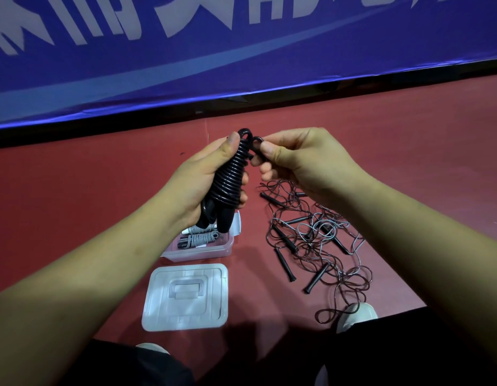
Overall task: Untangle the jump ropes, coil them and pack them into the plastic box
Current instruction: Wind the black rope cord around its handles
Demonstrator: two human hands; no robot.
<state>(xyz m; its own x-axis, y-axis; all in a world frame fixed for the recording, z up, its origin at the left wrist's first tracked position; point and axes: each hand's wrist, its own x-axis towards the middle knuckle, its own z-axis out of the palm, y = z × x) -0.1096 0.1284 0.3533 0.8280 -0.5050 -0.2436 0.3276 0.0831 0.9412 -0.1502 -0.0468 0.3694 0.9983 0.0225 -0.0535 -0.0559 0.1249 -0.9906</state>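
Single head-worn view, close above both hands, angled down toward red floor [381, 140] and blue banner [241, 51].

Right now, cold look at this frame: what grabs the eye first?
The black jump rope, wound in tight coils around its handles, held up at centre frame by the left hand while the right hand pinches its loose end. Next, the tangled pile of ropes on the red floor to the right, then the open plastic box with a grey coiled rope inside, its lid lying nearer the camera.

Glossy coiled rope [230, 174], seemingly translucent-plastic box [213, 247]
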